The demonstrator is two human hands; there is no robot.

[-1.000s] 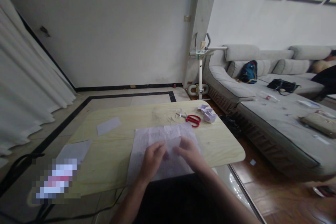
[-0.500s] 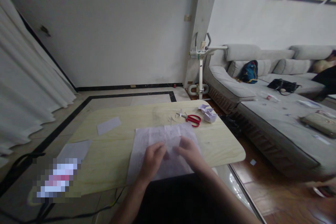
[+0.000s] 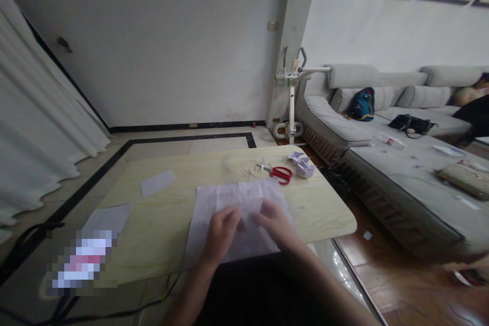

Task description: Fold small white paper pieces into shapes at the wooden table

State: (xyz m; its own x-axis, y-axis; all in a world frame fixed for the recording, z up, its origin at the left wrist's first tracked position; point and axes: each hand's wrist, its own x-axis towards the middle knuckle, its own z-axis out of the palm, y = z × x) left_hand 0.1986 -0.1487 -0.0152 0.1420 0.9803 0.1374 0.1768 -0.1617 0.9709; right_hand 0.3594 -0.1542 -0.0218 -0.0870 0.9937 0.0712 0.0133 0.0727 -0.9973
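A large printed sheet of paper (image 3: 206,224) lies on the wooden table in front of me, with crease lines across it. Over it, my left hand (image 3: 223,232) is closed, thumb and fingers pinched together. My right hand (image 3: 273,219) faces it, fingers curled and slightly blurred. Between the two is a pale piece of paper (image 3: 251,208), gripped at its sides; its outline blends with the sheet below. Beyond the sheet rest red-handled scissors (image 3: 281,174), with thin paper scraps (image 3: 250,172) beside their blades. Folded paper pieces (image 3: 304,167) sit right of the scissors.
A small blank paper (image 3: 157,183) and another sheet (image 3: 110,219) lie on the table's (image 3: 160,234) left side. A pixelated bright patch covers the near left corner. A grey sofa (image 3: 412,178) with bags stands right, and white exercise equipment (image 3: 292,102) behind. Cables (image 3: 126,311) run below left.
Both hands stay almost in place over the sheet, with only slight finger movement. The scissors and other papers have not moved.
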